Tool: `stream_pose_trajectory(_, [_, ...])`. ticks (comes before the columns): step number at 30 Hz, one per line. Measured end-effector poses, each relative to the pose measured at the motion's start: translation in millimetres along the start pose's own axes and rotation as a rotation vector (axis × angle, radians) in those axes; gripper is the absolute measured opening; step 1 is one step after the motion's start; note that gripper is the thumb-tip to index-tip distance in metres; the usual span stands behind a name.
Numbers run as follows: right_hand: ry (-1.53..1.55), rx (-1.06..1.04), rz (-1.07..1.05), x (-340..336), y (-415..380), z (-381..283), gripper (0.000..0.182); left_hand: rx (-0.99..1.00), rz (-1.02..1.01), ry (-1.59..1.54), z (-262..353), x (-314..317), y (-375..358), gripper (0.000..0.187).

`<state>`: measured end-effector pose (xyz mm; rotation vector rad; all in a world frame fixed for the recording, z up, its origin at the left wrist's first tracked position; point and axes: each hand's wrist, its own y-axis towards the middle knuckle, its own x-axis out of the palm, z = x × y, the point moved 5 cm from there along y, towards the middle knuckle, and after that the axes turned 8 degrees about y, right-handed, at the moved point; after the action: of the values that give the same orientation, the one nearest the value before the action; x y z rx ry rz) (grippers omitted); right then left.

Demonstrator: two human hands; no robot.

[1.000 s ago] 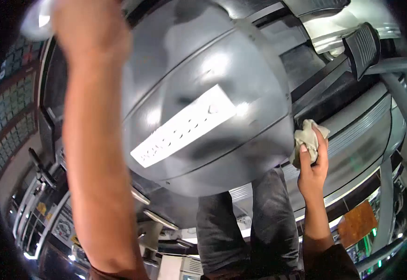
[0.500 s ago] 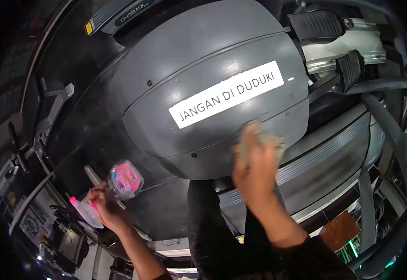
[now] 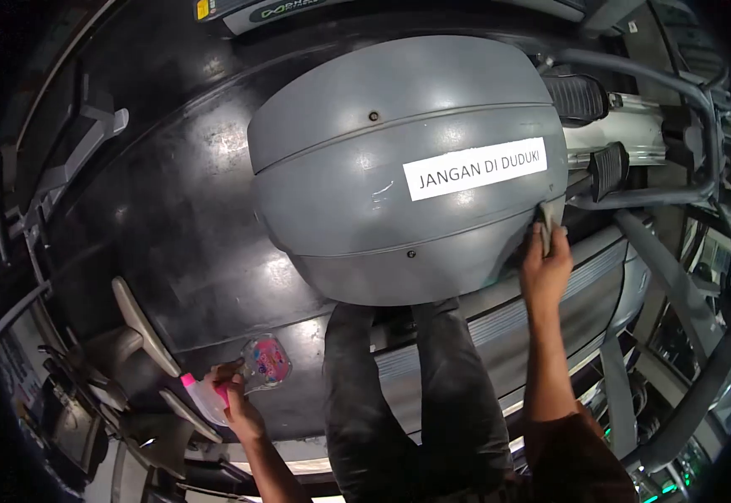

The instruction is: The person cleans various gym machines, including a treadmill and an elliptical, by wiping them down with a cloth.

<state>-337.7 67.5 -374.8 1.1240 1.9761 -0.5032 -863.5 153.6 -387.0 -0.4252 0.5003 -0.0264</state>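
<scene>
A: Head view: where is the grey cover (image 3: pixel 332 201) found?

B: At ten o'clock from the right hand (image 3: pixel 545 278), the nearer one; at half past one from the left hand (image 3: pixel 243 412). Its long axis is set roughly nine-to-three.

A: Hands?

B: Well apart. A cloth (image 3: pixel 547 225) is pinched in the right, at the cover's four-o'clock edge, pointed near twelve. A spray bottle (image 3: pixel 267 362) is gripped in the left, body toward two.
</scene>
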Motion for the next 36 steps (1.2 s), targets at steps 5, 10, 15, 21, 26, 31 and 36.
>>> stream_pose_trajectory(5, [0.094,-0.238,-0.502,19.2,-103.3,-23.0,0.039,-0.084,-0.017,0.014,-12.9,7.8,-5.4,0.018])
stream_pose_trajectory(10, [0.180,-0.355,-0.263,-19.7,-47.0,-17.9,0.036,-0.109,0.024,-0.102,-7.1,16.6,-2.9,0.019])
stream_pose_trajectory(15, [0.028,0.047,-0.038,10.4,19.4,15.9,0.025,-0.060,-0.034,-0.056,-8.0,18.8,-3.9,0.021])
stream_pose_trajectory(21, [0.035,-0.101,-0.286,62.1,-73.5,-73.2,0.044,-0.187,-0.016,-0.108,-47.5,5.5,-27.0,0.027])
stream_pose_trajectory(26, [-0.309,-0.709,-0.550,106.8,-143.1,-110.9,0.049,-0.288,0.015,-0.141,-60.8,-6.3,-40.1,0.031])
stream_pose_trajectory(31, [-0.439,-1.041,-0.800,128.4,-168.9,-131.7,0.043,-0.335,-0.031,-0.213,-91.4,-7.0,-54.6,0.026])
stream_pose_trajectory(36, [-0.595,-1.315,-0.967,164.6,-192.8,-147.8,0.033,-0.507,0.022,-0.365,-126.7,20.5,-86.4,0.017])
